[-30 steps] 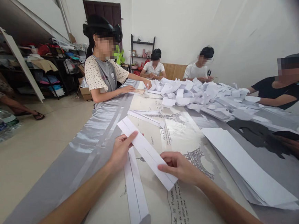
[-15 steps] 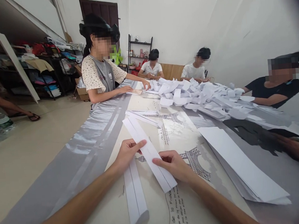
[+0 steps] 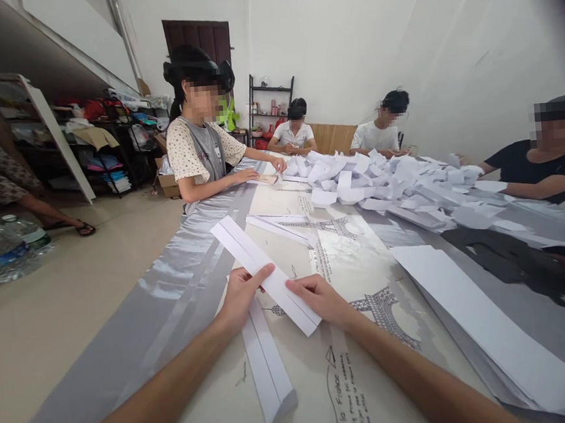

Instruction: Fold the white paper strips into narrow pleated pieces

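Note:
A white paper strip (image 3: pixel 262 265) with a line along its length is held slanting above the table. My left hand (image 3: pixel 244 292) pinches its left edge near the middle, thumb on top. Lower down on the right edge, my right hand (image 3: pixel 321 296) grips the same strip, thumb on top and fingers curled underneath. Below my left hand lies another lined paper strip (image 3: pixel 268 369), its near end curling. Farther off, more paper strips (image 3: pixel 284 227) rest crossed at an angle on the printed tablecloth (image 3: pixel 353 245).
Right of my arm lies a stack of white paper sheets (image 3: pixel 492 332). Behind it are a dark cloth-like item (image 3: pixel 506 259) and a heap of folded papers (image 3: pixel 382 177). One co-worker (image 3: pixel 203 139) stands at the left edge; others sit around the far side. Water bottles (image 3: pixel 6 249) stand on the floor.
The held strip has tilted further, its far end swinging left and its near end rising. Both hands keep their hold. The whole view has shifted a little.

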`<state>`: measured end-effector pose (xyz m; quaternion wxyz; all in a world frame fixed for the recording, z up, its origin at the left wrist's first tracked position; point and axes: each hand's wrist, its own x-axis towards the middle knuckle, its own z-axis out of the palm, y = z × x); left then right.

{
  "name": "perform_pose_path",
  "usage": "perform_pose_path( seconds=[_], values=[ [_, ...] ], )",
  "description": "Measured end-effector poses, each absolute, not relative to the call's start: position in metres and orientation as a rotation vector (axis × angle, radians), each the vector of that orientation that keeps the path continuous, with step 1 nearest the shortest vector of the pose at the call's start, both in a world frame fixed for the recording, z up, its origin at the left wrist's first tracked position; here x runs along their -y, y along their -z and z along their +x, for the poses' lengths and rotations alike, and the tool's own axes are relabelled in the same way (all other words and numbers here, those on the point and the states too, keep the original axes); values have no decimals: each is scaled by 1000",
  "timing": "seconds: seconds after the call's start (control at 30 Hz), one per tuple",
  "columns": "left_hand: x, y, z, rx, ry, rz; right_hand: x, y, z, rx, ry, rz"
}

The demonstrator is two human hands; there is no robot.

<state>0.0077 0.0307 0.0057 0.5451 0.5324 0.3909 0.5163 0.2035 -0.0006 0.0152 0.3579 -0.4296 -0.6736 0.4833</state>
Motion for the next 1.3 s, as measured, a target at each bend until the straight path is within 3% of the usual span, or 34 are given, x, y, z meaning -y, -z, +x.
perform_pose_path(
  seconds=[0.7,1.3],
  values=[
    [-16,-17,16,-920,-1067,1418,15,-12,215,1673,-1079,-963],
    [-33,-10,6,-984,-1316,1030,15,-4,210,1775,-1123,-1074]
  ],
)
